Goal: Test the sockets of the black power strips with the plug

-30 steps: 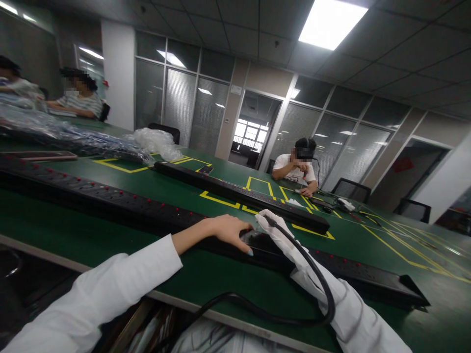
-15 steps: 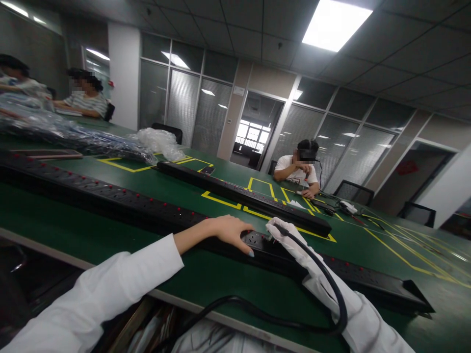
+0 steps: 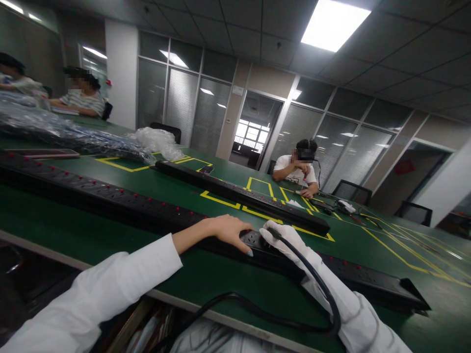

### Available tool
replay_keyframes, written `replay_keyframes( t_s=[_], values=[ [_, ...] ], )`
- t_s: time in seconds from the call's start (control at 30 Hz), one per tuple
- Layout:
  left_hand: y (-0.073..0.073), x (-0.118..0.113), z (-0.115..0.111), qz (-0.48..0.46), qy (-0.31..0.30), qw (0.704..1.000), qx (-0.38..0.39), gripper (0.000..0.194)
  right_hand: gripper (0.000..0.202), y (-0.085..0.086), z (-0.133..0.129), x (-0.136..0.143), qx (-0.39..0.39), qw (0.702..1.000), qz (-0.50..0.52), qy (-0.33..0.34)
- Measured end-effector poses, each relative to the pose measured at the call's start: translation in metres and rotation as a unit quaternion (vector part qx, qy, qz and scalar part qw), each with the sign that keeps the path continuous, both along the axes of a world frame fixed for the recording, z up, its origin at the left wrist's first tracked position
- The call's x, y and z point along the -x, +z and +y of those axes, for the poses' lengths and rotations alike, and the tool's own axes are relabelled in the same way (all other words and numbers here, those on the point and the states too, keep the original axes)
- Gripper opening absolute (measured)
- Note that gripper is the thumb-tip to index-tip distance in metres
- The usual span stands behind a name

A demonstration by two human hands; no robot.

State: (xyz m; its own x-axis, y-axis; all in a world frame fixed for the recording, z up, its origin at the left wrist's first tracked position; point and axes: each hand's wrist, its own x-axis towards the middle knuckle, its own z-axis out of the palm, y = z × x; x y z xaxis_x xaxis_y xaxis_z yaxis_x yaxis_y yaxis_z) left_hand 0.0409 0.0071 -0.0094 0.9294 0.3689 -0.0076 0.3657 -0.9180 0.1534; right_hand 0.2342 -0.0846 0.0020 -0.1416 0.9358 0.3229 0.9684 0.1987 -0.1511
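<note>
A long black power strip (image 3: 147, 207) with rows of sockets and red dots runs across the table in front of me. My left hand (image 3: 231, 233), bare, grips its middle, thumb on the near side and fingers over the far side. Just right of it, my right hand (image 3: 281, 238) in a white glove pinches a black power plug (image 3: 273, 233) down at the strip's sockets. Fingers hide most of the plug, so I cannot tell how far its pins are in. From it a thick black cable (image 3: 327, 289) loops down past my right forearm towards my lap.
A second black power strip (image 3: 235, 191) lies farther back. Clear plastic wrapping (image 3: 84, 135) and a phone (image 3: 44, 153) are at the left. Yellow tape (image 3: 257, 214) marks the green table (image 3: 206, 299). Across it sits a person (image 3: 294, 169) near tangled cables (image 3: 346, 206); others sit far left.
My right hand has shifted slightly left with the plug, closer to my left hand and the socket there. My left hand keeps its grip on the strip.
</note>
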Motion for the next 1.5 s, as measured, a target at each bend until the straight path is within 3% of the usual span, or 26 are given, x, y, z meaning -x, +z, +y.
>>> replay_keyframes(
  t_s=[0.63,0.77,1.03,1.5],
  values=[
    [0.006,0.001,-0.005,0.007,0.01,1.0,0.005,0.08,0.026,-0.006,-0.018,0.006,-0.093,0.986,-0.13,0.051],
    [0.004,-0.003,-0.011,0.006,0.006,0.999,-0.037,0.075,0.027,-0.01,-0.02,0.006,-0.085,0.989,-0.109,0.047],
    [-0.01,-0.035,-0.034,-0.059,0.004,0.988,-0.144,0.071,0.024,-0.008,-0.019,0.005,-0.044,0.996,-0.043,0.061],
    [-0.017,-0.03,-0.04,-0.075,0.031,0.98,-0.18,0.072,0.029,-0.012,-0.021,0.006,-0.072,0.995,-0.068,0.027]
  ],
)
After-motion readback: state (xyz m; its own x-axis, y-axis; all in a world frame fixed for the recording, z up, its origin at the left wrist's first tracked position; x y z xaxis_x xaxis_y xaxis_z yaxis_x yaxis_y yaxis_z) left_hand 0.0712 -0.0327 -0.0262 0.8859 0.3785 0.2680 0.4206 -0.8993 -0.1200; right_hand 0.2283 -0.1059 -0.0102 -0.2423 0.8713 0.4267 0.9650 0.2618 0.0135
